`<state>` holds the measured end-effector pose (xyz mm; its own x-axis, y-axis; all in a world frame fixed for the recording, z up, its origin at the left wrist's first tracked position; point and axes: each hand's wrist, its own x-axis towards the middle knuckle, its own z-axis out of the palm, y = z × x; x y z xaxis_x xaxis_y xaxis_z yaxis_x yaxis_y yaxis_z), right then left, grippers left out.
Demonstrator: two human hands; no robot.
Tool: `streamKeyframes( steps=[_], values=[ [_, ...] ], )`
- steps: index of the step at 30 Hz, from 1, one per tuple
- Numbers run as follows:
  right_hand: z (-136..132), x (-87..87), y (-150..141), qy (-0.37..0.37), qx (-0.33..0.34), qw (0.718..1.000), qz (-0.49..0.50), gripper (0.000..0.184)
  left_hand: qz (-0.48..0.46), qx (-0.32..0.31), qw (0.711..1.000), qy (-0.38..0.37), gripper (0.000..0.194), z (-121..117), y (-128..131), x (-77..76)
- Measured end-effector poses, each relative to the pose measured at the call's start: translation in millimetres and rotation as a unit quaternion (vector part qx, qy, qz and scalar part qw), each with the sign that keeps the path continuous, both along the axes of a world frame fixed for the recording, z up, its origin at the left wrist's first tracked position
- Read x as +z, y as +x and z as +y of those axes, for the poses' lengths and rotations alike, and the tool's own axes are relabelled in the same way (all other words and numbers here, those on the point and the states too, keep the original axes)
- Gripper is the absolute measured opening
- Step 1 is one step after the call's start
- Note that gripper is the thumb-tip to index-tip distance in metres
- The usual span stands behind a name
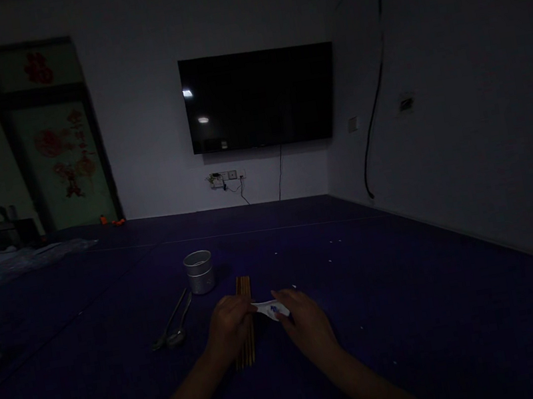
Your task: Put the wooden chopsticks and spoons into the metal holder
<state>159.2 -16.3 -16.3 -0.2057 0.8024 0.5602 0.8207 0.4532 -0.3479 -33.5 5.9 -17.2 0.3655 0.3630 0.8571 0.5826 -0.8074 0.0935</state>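
Observation:
Between my two hands is a white soup spoon [270, 308] with a blue pattern. My left hand [229, 327] pinches its left end, fingers closed. Around its wider right end, my right hand [307, 321] curls thumb and fingers. Beneath and beside my left hand lies a row of wooden chopsticks [242, 287], partly hidden by that hand. Left of them, a metal spoon [177, 337] and a second long metal utensil [161, 341], probably a fork, lie side by side. A silvery metal cup [200, 274] with holes low in its wall stands upright behind them.
The dark blue surface [440, 307] spreads to the walls, with small white bits scattered on its right side. Crumpled clear plastic [28, 264] lies at the far left. A television [261, 99] hangs on the back wall, and a black cable [374, 115] runs down the right wall.

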Motion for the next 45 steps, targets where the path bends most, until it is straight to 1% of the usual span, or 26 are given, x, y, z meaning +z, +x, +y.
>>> streamKeyframes(
  steps=[3, 5, 8, 12, 16, 20, 23, 26, 28, 30, 33, 37, 39, 42, 45],
  values=[
    [-0.2, 1.7, -0.3, -0.016, 0.012, 1.0, -0.01, 0.039, -0.027, -0.008, 0.999, -0.023, 0.019, -1.3, 2.4, 0.1],
    [-1.3, 2.6, -1.3, -0.022, 0.015, 1.0, -0.015, 0.042, -0.054, -0.012, 0.997, -0.046, 0.018, -1.7, 3.7, 0.9],
    [-3.3, 3.0, -2.8, -0.024, 0.021, 0.999, -0.024, 0.048, -0.094, -0.013, 0.991, -0.098, 0.017, -1.6, 5.1, 2.9],
    [-5.3, 0.8, -4.2, -0.017, 0.031, 0.999, -0.026, 0.046, -0.118, -0.018, 0.979, -0.162, 0.017, -1.2, 7.3, 5.9],
    [-4.4, -2.9, -6.0, -0.013, 0.056, 0.998, -0.016, 0.037, -0.139, -0.007, 0.974, -0.179, 0.016, -1.5, 8.2, 7.3],
    [-2.6, -3.8, -8.2, -0.048, 0.095, 0.994, -0.008, 0.032, -0.154, 0.015, 0.97, -0.185, 0.02, -1.0, 6.3, 6.6],
    [-3.2, -2.6, -9.4, -0.072, 0.098, 0.993, 0.011, 0.03, -0.15, 0.019, 0.971, -0.186, 0.029, -0.2, 5.5, 6.0],
    [-5.0, -1.0, -10.7, -0.069, 0.099, 0.991, 0.053, 0.028, -0.149, 0.014, 0.97, -0.192, 0.048, -1.0, 7.1, 6.4],
    [-5.7, -0.1, -11.6, -0.056, 0.114, 0.988, 0.09, 0.027, -0.149, 0.006, 0.969, -0.199, 0.059, -3.3, 9.0, 7.1],
    [-5.5, -0.1, -12.2, -0.046, 0.131, 0.983, 0.122, 0.027, -0.145, 0.0, 0.969, -0.201, 0.066, -6.6, 11.0, 7.5],
    [-3.6, -2.4, -12.5, -0.055, 0.151, 0.972, 0.168, 0.031, -0.126, -0.01, 0.971, -0.204, 0.067, -10.7, 12.7, 6.8],
    [-0.8, -8.0, -14.1, -0.099, 0.198, 0.94, 0.259, 0.035, -0.106, -0.04, 0.971, -0.211, 0.068, -9.1, 12.1, 2.8],
    [0.3, -10.9, -15.9, -0.112, 0.208, 0.926, 0.296, 0.037, -0.098, -0.058, 0.97, -0.215, 0.066, -5.6, 11.1, -0.2],
    [3.2, -16.1, -18.6, -0.128, 0.205, 0.91, 0.336, 0.041, -0.082, -0.078, 0.969, -0.221, 0.058, -0.3, 10.2, -4.5],
    [7.4, -22.6, -19.2, -0.152, 0.223, 0.903, 0.335, 0.046, -0.075, -0.067, 0.968, -0.23, 0.052, 2.0, 10.6, -6.2]
  ],
)
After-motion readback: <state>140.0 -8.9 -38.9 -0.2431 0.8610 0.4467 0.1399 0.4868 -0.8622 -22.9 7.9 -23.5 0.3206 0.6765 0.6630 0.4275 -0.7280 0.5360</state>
